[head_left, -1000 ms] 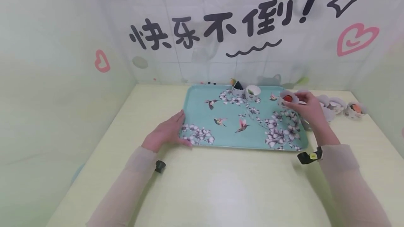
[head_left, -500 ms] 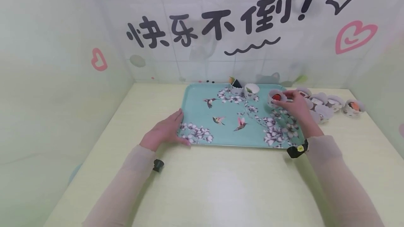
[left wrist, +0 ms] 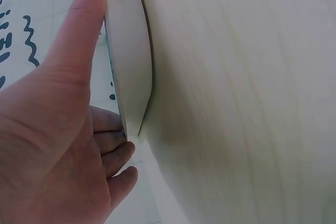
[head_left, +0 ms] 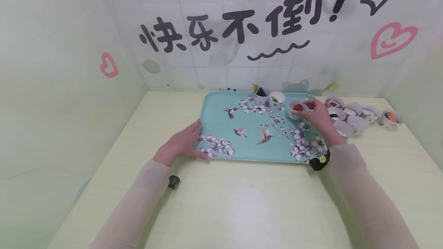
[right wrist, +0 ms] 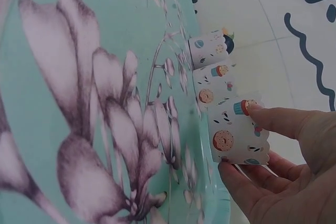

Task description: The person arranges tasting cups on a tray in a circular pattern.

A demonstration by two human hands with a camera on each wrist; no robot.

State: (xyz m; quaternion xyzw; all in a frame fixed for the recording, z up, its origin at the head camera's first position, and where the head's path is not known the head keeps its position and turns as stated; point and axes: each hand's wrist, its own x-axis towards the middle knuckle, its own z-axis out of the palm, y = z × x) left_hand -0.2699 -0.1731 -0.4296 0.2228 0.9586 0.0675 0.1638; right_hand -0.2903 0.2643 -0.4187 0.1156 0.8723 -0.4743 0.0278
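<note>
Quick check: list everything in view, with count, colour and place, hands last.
Tray: one, patterned teal, on the table
Held cup: one, patterned white, at the tray's back right
Tray cups: two, patterned white, along the tray's back edge
Table cups: about seven, whitish, overlapping, right of the tray
Small pieces: several, red, green, orange, dark, in cups
Table: one, pale wood, under the tray
Walls: three, whitish, printed, around the table
Blue shape: one, pale, beyond the table's left edge, unclear
Wrist cameras: two, black, one at each wrist
Sleeves: two, pale, both arms
Left hand: one, at the tray's left edge
Right hand: one, pinching the held cup
</note>
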